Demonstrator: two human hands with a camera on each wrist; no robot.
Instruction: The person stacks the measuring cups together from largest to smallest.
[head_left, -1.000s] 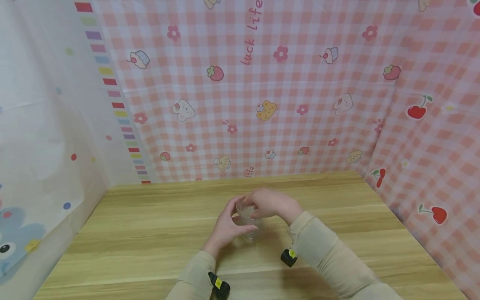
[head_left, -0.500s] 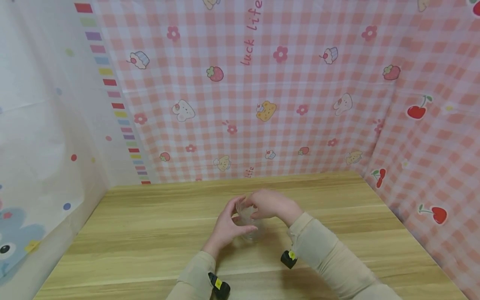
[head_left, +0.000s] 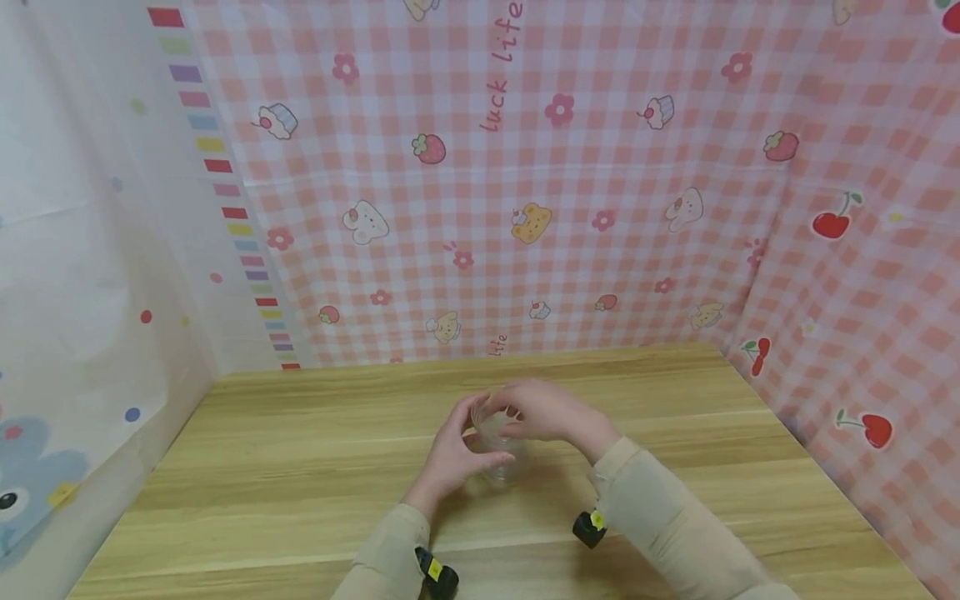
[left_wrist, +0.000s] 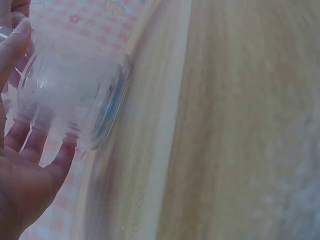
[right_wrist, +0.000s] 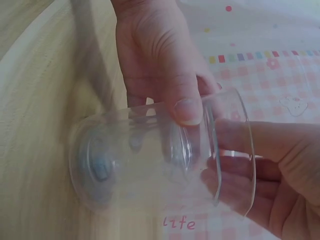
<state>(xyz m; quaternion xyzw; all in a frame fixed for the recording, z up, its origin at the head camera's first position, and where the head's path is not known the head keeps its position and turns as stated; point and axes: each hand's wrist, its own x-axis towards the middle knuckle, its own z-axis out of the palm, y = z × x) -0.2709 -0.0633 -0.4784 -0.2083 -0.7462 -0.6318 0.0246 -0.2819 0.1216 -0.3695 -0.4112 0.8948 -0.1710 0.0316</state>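
A clear, see-through cup (head_left: 501, 470) stands upright on the wooden table, seen sideways in both wrist views. My left hand (head_left: 448, 457) holds its side, with thumb and fingers spread round the wall (left_wrist: 70, 82). Over the mouth, my right hand (head_left: 546, 413) grips the rim area with bent fingers. In the right wrist view two clear edges (right_wrist: 250, 165) show near the mouth; whether these belong to one piece or two I cannot tell. Something bluish (right_wrist: 100, 165) shows at the cup's base, too blurred to name.
The wood-grain table (head_left: 300, 467) spreads out on all sides of the cup. A pink checked cloth (head_left: 480, 183) hangs behind it and on the right, with a white dotted sheet (head_left: 90, 250) at left. Black wrist cameras (head_left: 589, 528) hang below both sleeves.
My right forearm and wrist have shifted slightly right and down, with the fingers still at the cup's mouth. The left hand and the cup look unmoved.
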